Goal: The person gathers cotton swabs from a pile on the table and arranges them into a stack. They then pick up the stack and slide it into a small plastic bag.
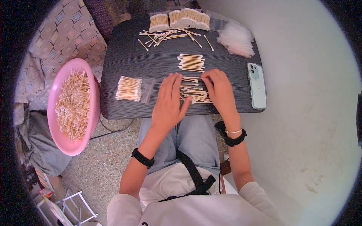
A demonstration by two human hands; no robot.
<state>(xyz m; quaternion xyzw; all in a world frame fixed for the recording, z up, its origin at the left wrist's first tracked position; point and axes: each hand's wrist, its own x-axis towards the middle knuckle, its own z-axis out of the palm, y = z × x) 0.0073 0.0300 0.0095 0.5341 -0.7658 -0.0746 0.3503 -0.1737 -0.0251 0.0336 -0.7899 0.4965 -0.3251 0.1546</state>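
Between my hands lies a loose pile of cotton swabs, with wooden sticks and white tips. My left hand rests at the pile's left side, fingers stretched out and thumb apart, fingertips by the swab ends. At the right, my right hand has its thumb and finger pinched at the end of a cotton swab lying crosswise. Just beyond them sits a neat stack of swabs. Left of my left hand, a bundle of swabs lies on a clear plastic bag.
On the dark table, bundled swabs stand at the far edge, with scattered swabs before them. Clear bags and a phone lie right. A pink basin full of swabs stands left; a wall rises right.
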